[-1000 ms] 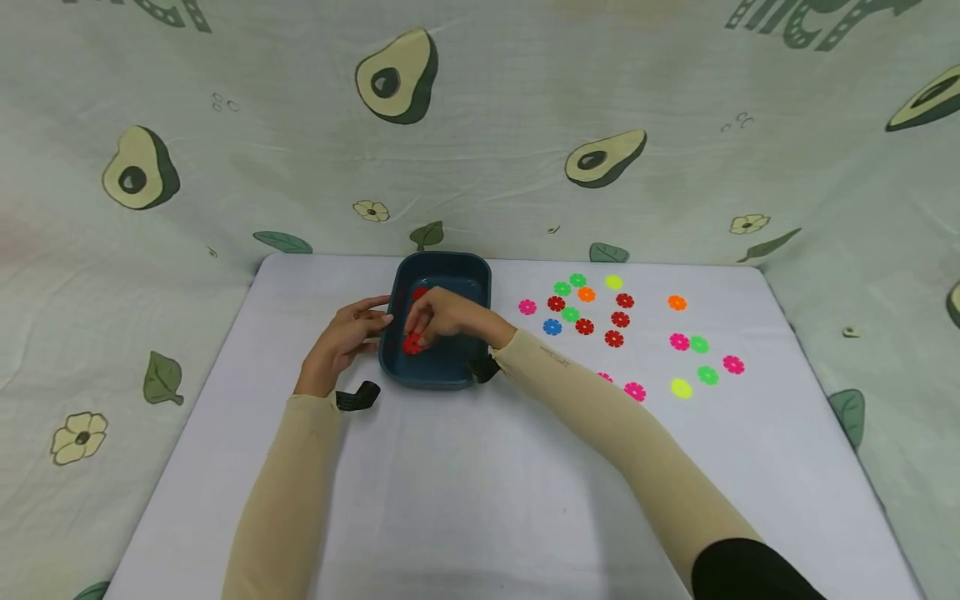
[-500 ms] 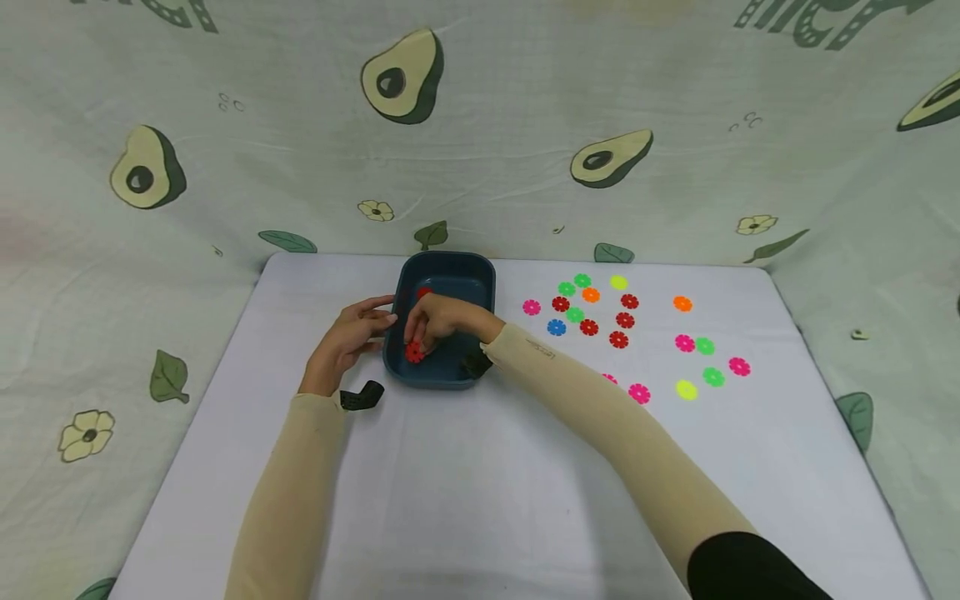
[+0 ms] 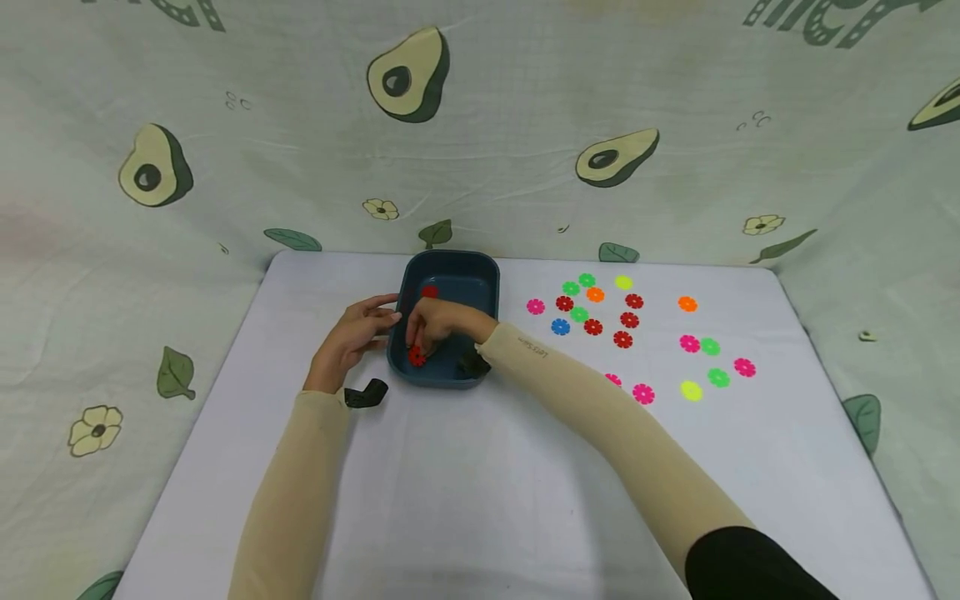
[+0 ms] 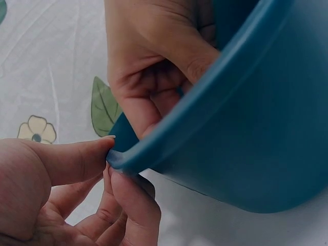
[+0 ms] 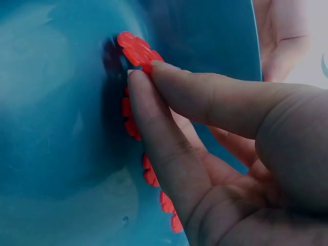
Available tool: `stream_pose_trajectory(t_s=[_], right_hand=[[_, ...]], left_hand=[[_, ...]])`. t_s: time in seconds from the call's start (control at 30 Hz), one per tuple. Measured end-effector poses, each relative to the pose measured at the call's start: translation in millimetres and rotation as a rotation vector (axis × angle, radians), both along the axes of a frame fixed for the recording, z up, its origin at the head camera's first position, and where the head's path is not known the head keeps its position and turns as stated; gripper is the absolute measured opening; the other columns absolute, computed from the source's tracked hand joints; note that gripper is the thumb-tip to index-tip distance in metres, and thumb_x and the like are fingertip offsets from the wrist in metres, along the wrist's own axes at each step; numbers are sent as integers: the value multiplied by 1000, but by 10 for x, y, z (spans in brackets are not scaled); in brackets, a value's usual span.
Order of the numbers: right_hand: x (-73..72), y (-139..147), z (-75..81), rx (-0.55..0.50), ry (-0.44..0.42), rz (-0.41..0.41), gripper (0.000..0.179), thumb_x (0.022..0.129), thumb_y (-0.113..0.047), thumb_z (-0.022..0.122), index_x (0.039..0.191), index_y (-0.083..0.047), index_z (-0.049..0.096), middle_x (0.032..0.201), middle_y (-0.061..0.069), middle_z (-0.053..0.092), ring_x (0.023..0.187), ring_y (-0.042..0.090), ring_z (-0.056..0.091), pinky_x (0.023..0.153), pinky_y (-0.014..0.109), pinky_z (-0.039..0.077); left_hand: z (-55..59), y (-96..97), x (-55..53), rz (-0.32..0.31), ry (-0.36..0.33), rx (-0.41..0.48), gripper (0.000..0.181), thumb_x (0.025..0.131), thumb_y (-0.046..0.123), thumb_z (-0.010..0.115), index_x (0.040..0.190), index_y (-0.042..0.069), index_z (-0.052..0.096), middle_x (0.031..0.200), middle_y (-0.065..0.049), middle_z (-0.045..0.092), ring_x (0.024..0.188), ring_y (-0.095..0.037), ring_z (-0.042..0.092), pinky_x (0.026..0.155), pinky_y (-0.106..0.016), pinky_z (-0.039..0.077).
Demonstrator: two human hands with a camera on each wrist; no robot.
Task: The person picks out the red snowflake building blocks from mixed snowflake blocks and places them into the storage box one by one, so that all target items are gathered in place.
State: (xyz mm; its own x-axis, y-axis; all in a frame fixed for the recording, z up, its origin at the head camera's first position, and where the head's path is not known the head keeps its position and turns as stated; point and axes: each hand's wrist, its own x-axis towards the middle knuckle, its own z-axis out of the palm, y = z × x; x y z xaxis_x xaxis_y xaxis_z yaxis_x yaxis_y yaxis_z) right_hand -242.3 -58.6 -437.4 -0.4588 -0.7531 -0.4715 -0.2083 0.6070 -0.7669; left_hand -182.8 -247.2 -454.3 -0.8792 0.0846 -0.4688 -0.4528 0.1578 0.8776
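Observation:
A dark blue plastic tub [image 3: 480, 287] stands at the back left of the table. My left hand [image 3: 354, 340] is at its left side; in the left wrist view, thumb and fingers pinch the tub's rim [image 4: 154, 141]. My right hand [image 3: 438, 321] reaches down inside the tub. In the right wrist view, its thumb and forefinger pinch a red flower-shaped disc [image 5: 137, 50] by the edge. Several more red discs [image 5: 129, 115] run in a row along the tub's inside, partly hidden behind the fingers. Farther back in the tub shows another red disc [image 3: 429, 292].
Right of the tub, several flat flower-shaped discs lie scattered on the white table, among them a blue disc [image 3: 560, 327], an orange disc [image 3: 687, 304], a yellow disc [image 3: 692, 391] and a pink disc [image 3: 643, 394]. A patterned cloth [image 3: 510, 108] hangs behind the table.
The right hand, with the red disc, has shifted slightly toward the near end of the tub. The left hand stays at the rim. The head view has drifted a little.

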Motion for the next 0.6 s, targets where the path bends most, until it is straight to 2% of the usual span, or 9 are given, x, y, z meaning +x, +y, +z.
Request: stream_pose_trajectory(t_s=[0.17, 0.33, 0.6], right_hand=[[4, -28, -31, 11, 40, 7, 22, 88, 16, 75, 109, 8, 75, 81, 4, 65, 73, 12, 65, 74, 25, 59], [17, -36, -21, 15, 45, 1, 23, 89, 16, 75, 110, 9, 74, 83, 5, 66, 74, 13, 64, 74, 26, 59], [5, 52, 28, 8, 61, 6, 23, 91, 11, 75, 113, 5, 76, 97, 12, 74, 85, 17, 68, 78, 24, 56]], left_hand=[[-7, -1, 5, 5, 13, 0, 56, 110, 15, 59, 163, 13, 42, 141, -14, 56, 97, -9, 64, 80, -25, 51], [-13, 3, 4, 13, 10, 11, 56, 109, 15, 59, 163, 13, 43, 136, -10, 58, 95, -8, 65, 77, -24, 51], [2, -3, 14, 12, 11, 0, 56, 109, 16, 60, 163, 14, 43, 134, -10, 59, 95, -7, 64, 77, -24, 51]])
